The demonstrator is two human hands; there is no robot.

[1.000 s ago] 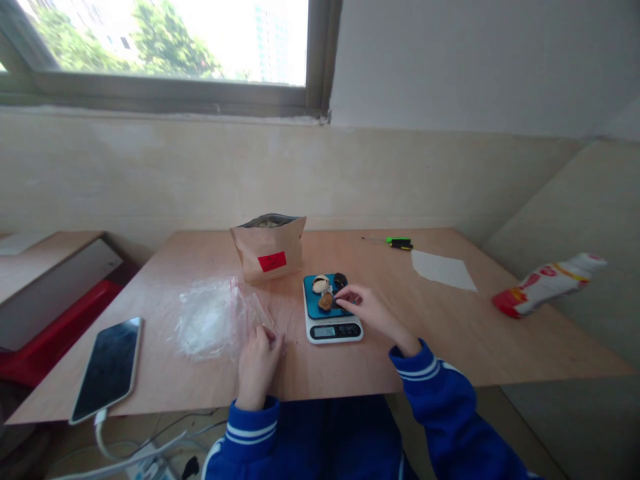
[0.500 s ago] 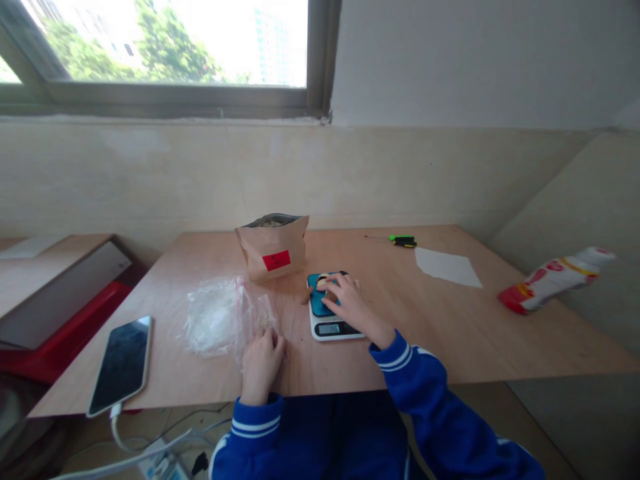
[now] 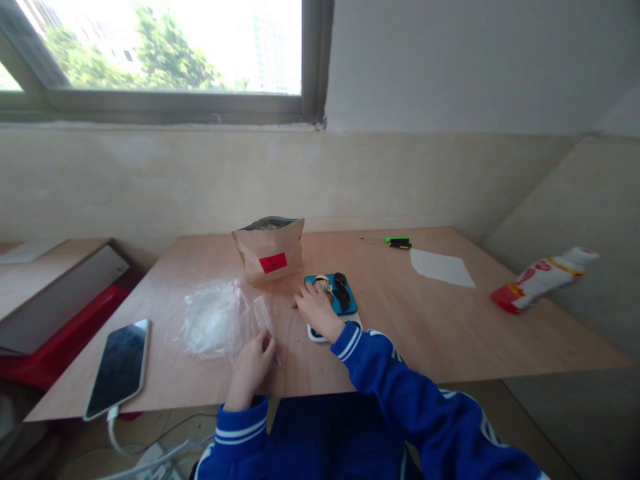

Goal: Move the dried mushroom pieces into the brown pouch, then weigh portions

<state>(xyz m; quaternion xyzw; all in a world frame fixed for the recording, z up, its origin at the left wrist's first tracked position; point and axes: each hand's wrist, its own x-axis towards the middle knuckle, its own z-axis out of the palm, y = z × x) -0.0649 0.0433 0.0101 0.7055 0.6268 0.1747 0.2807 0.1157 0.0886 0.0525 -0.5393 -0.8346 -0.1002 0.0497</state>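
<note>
A small white kitchen scale with a blue top [image 3: 349, 305] stands mid-table, with several nut-like pieces [image 3: 341, 288] on it. My right hand [image 3: 315, 308] reaches across the scale's left side toward the table beside it, fingers curled; what they hold, if anything, is hidden. My left hand [image 3: 251, 363] pinches the corner of a clear zip bag [image 3: 217, 320] lying flat on the table. An open brown paper pouch with a red label [image 3: 271, 249] stands just behind the scale.
A phone on a charging cable [image 3: 118, 365] lies at the left front edge. A green screwdriver [image 3: 397, 243] and a white paper sheet [image 3: 441, 268] lie at the back right. A red and white packet [image 3: 541, 279] rests on the right ledge. Red box [image 3: 60, 323] sits left.
My right hand has moved left, from over the pieces on the scale to the scale's left edge. My left hand stays on the zip bag. The camera shifted slightly.
</note>
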